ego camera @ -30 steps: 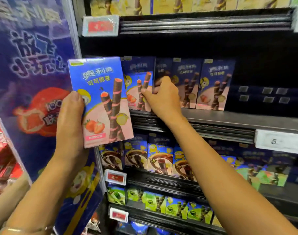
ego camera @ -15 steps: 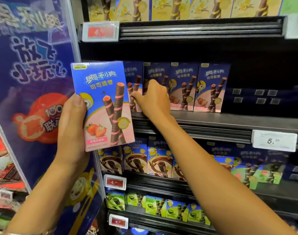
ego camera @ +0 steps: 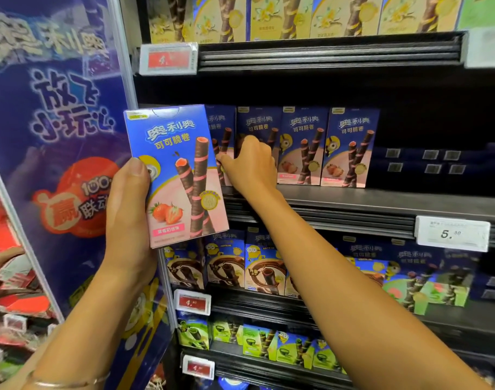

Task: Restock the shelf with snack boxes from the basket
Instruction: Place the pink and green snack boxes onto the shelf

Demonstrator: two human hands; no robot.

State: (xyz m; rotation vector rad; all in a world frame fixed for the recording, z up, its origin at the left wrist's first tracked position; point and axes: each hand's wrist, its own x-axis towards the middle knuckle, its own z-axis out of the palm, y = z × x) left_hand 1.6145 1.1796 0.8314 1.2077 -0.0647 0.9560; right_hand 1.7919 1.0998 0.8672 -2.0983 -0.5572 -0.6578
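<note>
- Left hand [ego camera: 128,218] fingers clasp strawberry snack box [ego camera: 176,175] by its edges.
- Right hand [ego camera: 250,164] fingers pinch shelved box [ego camera: 226,136].
- Judged: light, crushable carton; hold by edges.

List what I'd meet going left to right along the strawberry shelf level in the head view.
Blue promo panel → left hand → held strawberry box → right hand → two upright strawberry boxes → dark empty shelf space.
</note>
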